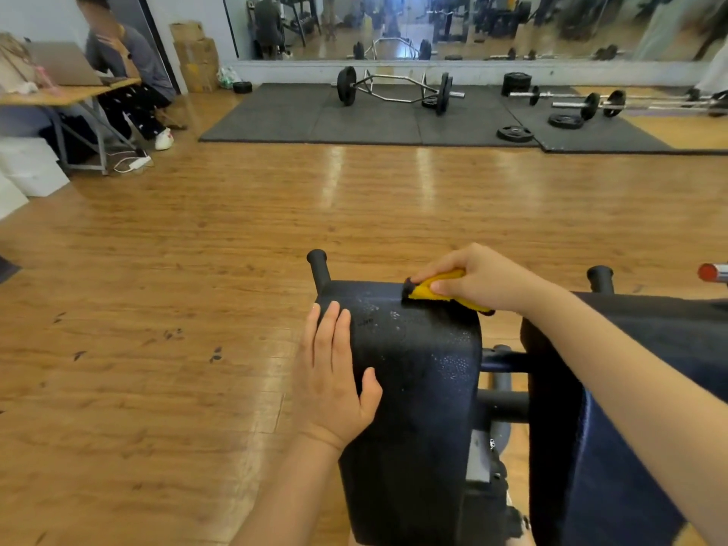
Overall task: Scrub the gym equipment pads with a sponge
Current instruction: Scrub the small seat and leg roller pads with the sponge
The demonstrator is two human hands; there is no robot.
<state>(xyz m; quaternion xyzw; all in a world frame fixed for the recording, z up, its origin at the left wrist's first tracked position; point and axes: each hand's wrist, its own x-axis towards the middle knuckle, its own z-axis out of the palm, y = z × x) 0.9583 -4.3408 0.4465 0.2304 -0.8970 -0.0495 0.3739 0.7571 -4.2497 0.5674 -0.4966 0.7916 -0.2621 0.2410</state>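
A person is scrubbing a black pad (417,372) on gym equipment with a yellow sponge (437,290).

The wet-speckled pad is standing low in the middle of the wooden floor (197,269), with a second pad (614,447) just beside it on the right. The left hand (335,372) is lying flat against the pad's left edge, fingers straight and close together. The right hand (480,277) is pinching the sponge between thumb and curled fingers, pressing it on the pad's far top edge.

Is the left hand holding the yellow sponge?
No, the right hand grips the yellow sponge, while the left hand rests flat on the black pad.
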